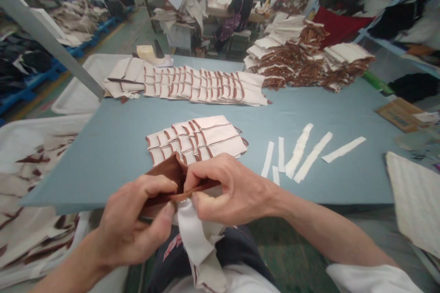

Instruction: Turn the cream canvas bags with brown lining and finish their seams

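Observation:
Both hands work on a brown-lined cream fabric piece (167,168) in front of my body, at the table's near edge. My left hand (142,213) pinches its brown edge between thumb and fingers. Close beside it, my right hand (225,190) grips the same edge, thumb below and fingers over the top. A white strip (192,233) hangs down from between the hands; how it is joined at the top is hidden by the fingers. Just beyond lies an overlapping row of cream pieces with brown edging (216,135).
Several loose white strips (304,149) lie on the blue-green table (120,146) to the right. Farther back sit a longer row of cream pieces (202,84) and tall stacks (292,55). A white bin (44,126) of fabric stands left. A person (240,4) sits at a far table.

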`<control>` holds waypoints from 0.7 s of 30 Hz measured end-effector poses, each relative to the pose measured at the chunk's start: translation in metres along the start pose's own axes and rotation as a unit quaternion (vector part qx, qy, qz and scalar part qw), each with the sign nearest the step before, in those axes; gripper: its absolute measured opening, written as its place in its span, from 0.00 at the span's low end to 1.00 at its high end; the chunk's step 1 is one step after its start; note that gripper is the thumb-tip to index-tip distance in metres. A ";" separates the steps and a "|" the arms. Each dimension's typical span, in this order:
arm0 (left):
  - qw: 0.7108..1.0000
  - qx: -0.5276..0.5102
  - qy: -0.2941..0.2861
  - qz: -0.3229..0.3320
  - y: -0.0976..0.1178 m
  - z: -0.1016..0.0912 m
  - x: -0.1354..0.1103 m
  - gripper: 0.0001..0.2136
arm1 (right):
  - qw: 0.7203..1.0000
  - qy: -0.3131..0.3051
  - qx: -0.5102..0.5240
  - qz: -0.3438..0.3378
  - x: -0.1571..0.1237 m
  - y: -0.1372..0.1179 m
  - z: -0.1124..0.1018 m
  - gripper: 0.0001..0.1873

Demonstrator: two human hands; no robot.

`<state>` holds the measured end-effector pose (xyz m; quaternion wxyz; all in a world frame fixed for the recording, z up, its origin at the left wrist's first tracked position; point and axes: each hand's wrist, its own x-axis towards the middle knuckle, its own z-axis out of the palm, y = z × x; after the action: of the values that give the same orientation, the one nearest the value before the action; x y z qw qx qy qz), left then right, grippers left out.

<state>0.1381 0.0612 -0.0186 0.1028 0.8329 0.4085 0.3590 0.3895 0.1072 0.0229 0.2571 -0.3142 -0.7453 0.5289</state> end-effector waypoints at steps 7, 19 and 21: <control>0.985 -0.115 -0.120 0.050 0.002 -0.009 0.026 0.10 | 0.993 0.041 -0.087 -0.067 -0.010 0.002 0.001 0.04; 0.976 -0.083 -0.186 0.083 0.001 -0.016 0.029 0.09 | 0.986 0.054 -0.089 -0.127 -0.026 0.013 0.002 0.05; 0.973 -0.097 -0.197 0.075 0.008 -0.021 0.036 0.08 | 0.983 0.048 -0.111 -0.140 -0.031 0.012 -0.002 0.06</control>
<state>0.1432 0.0807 0.0180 0.2347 0.9014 0.2799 0.2324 0.4141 0.0890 0.0106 0.3272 -0.2583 -0.8228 0.3862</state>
